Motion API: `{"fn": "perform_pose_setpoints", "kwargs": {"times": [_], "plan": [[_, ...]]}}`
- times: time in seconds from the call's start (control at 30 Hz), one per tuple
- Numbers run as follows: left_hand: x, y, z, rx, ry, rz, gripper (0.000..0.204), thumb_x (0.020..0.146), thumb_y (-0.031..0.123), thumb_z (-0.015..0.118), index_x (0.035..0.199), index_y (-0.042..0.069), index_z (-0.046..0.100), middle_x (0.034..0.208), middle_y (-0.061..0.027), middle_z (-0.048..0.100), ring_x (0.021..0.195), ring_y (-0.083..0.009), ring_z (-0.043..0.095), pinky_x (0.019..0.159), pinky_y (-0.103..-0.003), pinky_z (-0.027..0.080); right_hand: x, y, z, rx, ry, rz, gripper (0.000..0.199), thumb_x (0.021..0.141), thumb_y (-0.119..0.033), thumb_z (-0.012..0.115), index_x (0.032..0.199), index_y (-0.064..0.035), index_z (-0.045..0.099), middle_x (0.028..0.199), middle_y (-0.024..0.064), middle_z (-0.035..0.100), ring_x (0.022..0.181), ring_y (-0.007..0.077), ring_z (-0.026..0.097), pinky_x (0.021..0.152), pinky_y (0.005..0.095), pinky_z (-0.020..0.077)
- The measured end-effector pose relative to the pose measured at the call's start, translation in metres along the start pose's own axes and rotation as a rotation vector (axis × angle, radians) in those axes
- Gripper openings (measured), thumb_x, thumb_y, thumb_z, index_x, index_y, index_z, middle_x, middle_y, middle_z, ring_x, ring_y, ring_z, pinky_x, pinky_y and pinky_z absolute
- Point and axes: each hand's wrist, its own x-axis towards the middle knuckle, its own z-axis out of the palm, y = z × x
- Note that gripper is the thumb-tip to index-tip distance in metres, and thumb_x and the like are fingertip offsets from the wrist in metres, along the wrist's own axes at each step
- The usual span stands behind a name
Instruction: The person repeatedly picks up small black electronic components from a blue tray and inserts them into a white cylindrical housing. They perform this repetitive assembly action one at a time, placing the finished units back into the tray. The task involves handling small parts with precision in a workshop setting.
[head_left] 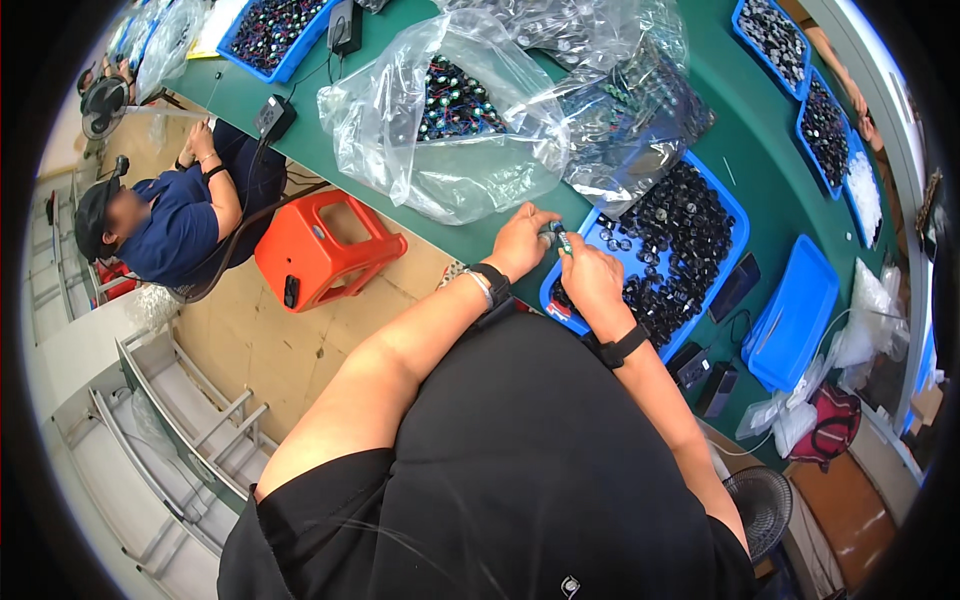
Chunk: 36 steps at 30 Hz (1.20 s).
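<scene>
My left hand and my right hand meet above the near left corner of a blue tray. The fingers of both are pinched on a small dark-and-green part, which sits between the fingertips; its exact kind is too small to tell. In the tray lie many loose black round plastic pieces. Just beyond my left hand, a clear plastic bag lies open, and small round circuit pieces with red and blue wires show inside it.
More bagged parts overlap the tray's far edge. An empty-looking blue tray lies right; further blue bins line the far right. A dark phone-like slab sits between. Left are an orange stool and a seated person.
</scene>
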Motion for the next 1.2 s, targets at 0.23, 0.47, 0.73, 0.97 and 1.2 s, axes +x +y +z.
{"fn": "perform_pose_setpoints", "kwargs": {"times": [0.23,0.47,0.73,0.97,1.2], "plan": [[0.002,-0.002,0.000,0.024,-0.009,-0.003,0.034,0.075,0.003,0.062,0.107,0.014,0.063,0.092,-0.0072,0.054,0.081,-0.0246,0.058,0.073,-0.036,0.047,0.006,-0.007,-0.003,-0.207,-0.046,-0.112,0.023,0.079,-0.012,0.054,0.097,-0.0002,0.060,0.073,0.0146,0.066,0.066,0.0268,0.066,0.061,0.0360,0.0509],[0.004,0.005,-0.002,0.073,0.014,-0.007,0.022,0.082,0.017,0.060,0.104,0.013,0.064,0.085,-0.0067,0.059,0.081,-0.0249,0.060,0.070,-0.036,0.047,0.024,-0.021,-0.006,-0.233,-0.050,-0.274,0.015,0.073,-0.006,0.054,0.083,0.0012,0.063,0.070,0.0132,0.066,0.066,0.0219,0.067,0.059,0.0319,0.0520],[0.005,-0.004,-0.004,0.017,-0.039,-0.026,0.031,0.077,0.004,0.062,0.107,0.012,0.062,0.086,-0.0058,0.057,0.076,-0.0204,0.059,0.070,-0.032,0.048,-0.006,0.012,0.002,-0.074,0.096,-0.092,0.026,0.083,-0.018,0.054,0.106,-0.0063,0.058,0.077,0.0142,0.066,0.063,0.0313,0.064,0.056,0.0399,0.0509],[0.000,0.021,-0.030,-0.555,-0.209,-0.112,0.034,0.078,-0.002,0.063,0.111,0.004,0.059,0.087,0.0013,0.055,0.079,-0.0075,0.055,0.072,-0.022,0.046,-0.032,0.080,-0.022,-0.038,0.448,0.112,0.029,0.085,-0.015,0.057,0.114,-0.0082,0.056,0.090,0.0119,0.064,0.082,0.0293,0.062,0.071,0.0386,0.0499],[-0.011,0.081,-0.042,-0.599,-0.316,-0.015,0.034,0.080,0.005,0.068,0.112,0.005,0.060,0.085,0.0048,0.053,0.075,-0.0029,0.051,0.069,-0.019,0.044,-0.022,0.035,-0.062,1.199,0.054,0.214,0.022,0.086,-0.020,0.062,0.100,-0.0035,0.065,0.078,0.0014,0.062,0.071,0.0097,0.056,0.062,0.0240,0.0428]]}}
